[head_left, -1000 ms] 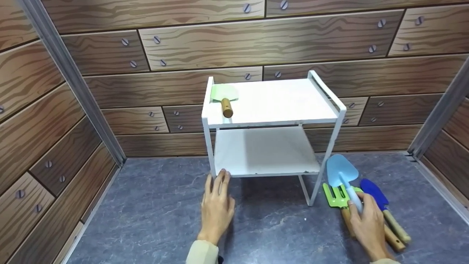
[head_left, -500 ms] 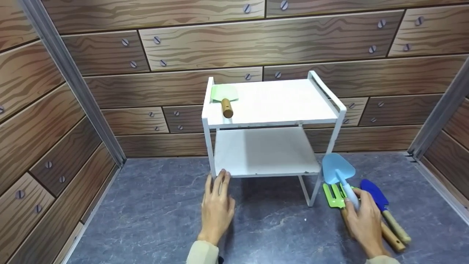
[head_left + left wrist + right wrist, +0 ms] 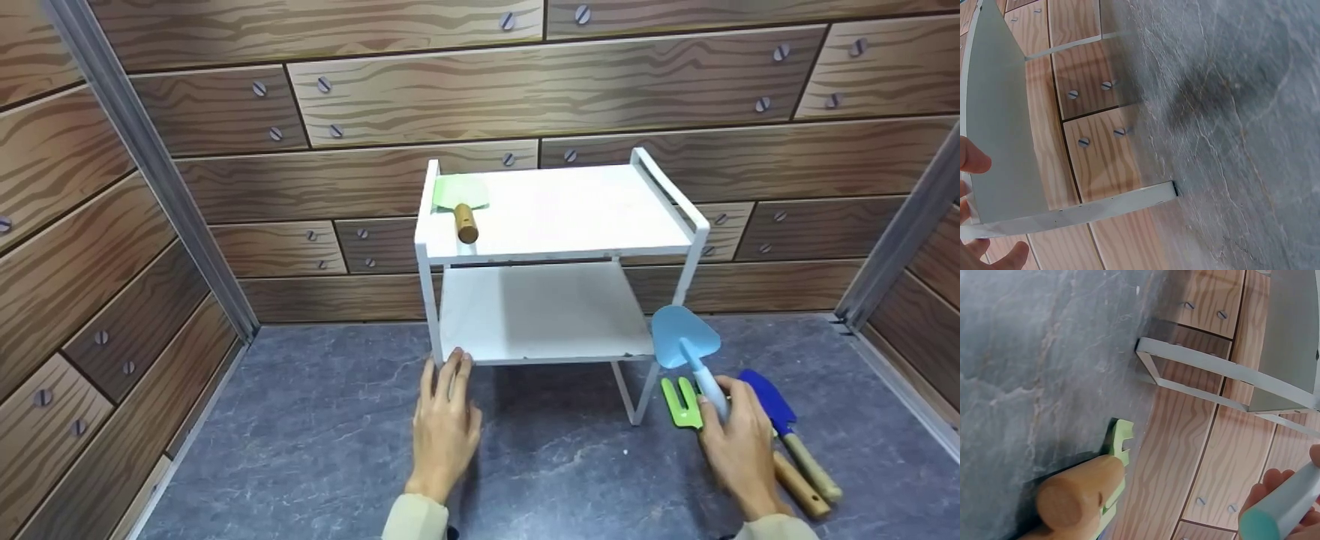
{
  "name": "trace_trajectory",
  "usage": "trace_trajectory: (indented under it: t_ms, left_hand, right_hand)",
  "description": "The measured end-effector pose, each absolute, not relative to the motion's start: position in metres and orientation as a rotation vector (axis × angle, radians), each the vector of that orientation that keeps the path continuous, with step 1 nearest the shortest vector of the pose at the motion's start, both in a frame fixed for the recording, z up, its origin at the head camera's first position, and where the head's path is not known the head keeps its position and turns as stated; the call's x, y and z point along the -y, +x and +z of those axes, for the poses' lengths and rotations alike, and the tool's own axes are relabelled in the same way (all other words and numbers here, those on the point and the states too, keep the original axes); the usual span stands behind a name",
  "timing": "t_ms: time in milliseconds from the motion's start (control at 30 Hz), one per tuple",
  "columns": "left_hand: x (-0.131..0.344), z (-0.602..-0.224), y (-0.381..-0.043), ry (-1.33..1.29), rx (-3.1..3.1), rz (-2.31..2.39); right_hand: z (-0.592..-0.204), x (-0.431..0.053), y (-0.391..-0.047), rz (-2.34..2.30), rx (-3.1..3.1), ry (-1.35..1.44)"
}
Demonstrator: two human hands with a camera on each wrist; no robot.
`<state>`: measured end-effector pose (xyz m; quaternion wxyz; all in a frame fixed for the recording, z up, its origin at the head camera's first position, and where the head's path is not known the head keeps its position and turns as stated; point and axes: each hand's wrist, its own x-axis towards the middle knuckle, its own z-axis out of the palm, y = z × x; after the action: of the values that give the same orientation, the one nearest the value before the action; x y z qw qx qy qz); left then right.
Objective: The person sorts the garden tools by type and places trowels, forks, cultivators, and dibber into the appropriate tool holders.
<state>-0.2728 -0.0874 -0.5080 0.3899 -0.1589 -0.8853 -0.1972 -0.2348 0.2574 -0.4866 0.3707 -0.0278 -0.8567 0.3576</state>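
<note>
A small light blue garden trowel (image 3: 684, 336) is gripped by its handle in my right hand (image 3: 742, 450), blade pointing away. In the head view its blade overlaps the cart's right front leg. The handle (image 3: 1283, 506) also shows in the right wrist view. My left hand (image 3: 444, 431) touches the left front corner of the white two-tier shelf (image 3: 540, 307), fingers extended. In the left wrist view, fingertips (image 3: 1010, 257) lie on both sides of the leg. A pale green spatula-like tool (image 3: 461, 195) with a brown handle lies on the top tier, at its left end.
On the grey floor (image 3: 315, 450) at right lie a green hand fork (image 3: 681, 405), partly hidden by my right hand, and a dark blue trowel (image 3: 771, 401). A wooden handle (image 3: 801, 486) lies beside it. Wood-patterned walls (image 3: 480, 90) enclose the back and sides.
My right hand has moved left and slightly up with the light blue trowel, its blade now in front of the shelf's right leg. The left hand stays at the shelf's corner.
</note>
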Motion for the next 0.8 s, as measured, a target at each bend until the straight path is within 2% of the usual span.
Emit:
trace_trajectory:
  t_ms: [800]
  left_hand:
    - [0.087, -0.508, -0.272, -0.401, 2.25, -0.484]
  right_hand:
    - [-0.47, -0.241, -0.246, 0.885, 2.108, 0.091]
